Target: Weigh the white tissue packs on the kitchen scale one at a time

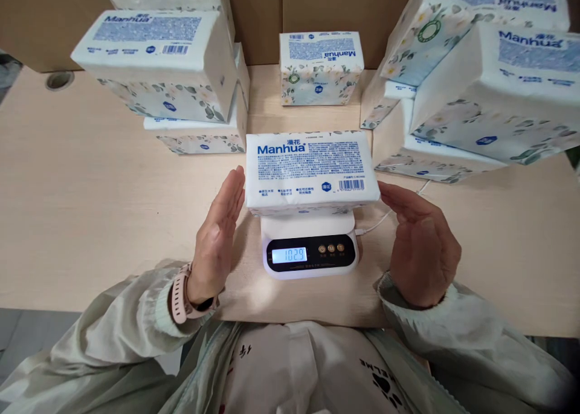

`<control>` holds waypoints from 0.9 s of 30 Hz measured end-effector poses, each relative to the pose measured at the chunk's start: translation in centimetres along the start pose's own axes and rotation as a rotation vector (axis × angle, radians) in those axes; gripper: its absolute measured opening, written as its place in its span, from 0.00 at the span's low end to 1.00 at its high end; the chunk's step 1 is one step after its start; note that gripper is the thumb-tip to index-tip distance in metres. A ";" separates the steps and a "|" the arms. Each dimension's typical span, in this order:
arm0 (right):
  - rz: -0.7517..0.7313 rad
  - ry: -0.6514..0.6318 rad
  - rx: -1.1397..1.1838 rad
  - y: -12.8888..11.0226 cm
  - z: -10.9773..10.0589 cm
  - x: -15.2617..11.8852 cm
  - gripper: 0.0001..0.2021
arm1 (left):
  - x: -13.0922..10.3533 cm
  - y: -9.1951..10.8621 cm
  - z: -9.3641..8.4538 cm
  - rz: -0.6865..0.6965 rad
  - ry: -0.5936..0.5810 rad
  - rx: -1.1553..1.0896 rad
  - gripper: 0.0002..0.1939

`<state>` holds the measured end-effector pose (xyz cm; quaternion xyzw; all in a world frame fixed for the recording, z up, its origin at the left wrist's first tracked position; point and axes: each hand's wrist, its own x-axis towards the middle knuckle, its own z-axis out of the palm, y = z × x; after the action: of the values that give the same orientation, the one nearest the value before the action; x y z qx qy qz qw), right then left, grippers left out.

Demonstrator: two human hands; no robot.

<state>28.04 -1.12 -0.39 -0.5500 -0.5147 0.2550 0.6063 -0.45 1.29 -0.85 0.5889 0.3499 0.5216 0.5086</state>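
1. White-wrapped Manhua pack (312, 172) lies label up across the scale (308, 223), toward its 12 o'clock side, overhanging at 3 and 9.
2. Your left hand (217, 226) stands upright at 9 o'clock, palm inward, fingers loosely extended and gripping nothing.
3. Your right hand (421, 245) mirrors it at 3 o'clock, also unclosed, its fingertips by the pack's near corner. Whether either hand brushes the wrapper, you cannot tell from this angle.
4. Weighing looks like the step in hand, so leave a visible gap on both sides – even light contact could skew the figure.
5. Read the display (289, 255) at 6 o'clock, showing 1029, and trust it only once the digits hold steady.
6. Mind the buttons (331, 248) beside it; a stray thumb might change the setting.
7. Watch the white cord (378, 225) leaving the scale near 3 o'clock – your right wrist could snag it.
8. Give the left stack (158, 93) at 10 to 11, the right stack (480, 112) at 1 to 2 and the lone pack (321, 69) at 12 enough elbow room.
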 end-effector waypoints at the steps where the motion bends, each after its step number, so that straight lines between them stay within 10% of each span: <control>1: -0.005 -0.009 0.002 0.0 -0.1 0.0 0.18 | 0.0 0.0 0.0 0.000 0.000 0.003 0.32; 27: -0.043 0.123 -0.029 -0.9 1.0 0.0 0.16 | 0.1 0.8 0.1 0.049 0.171 0.000 0.27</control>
<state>26.94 -0.97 0.32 -0.5622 -0.4918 0.2001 0.6340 -0.39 1.17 -0.06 0.5506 0.3777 0.5823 0.4638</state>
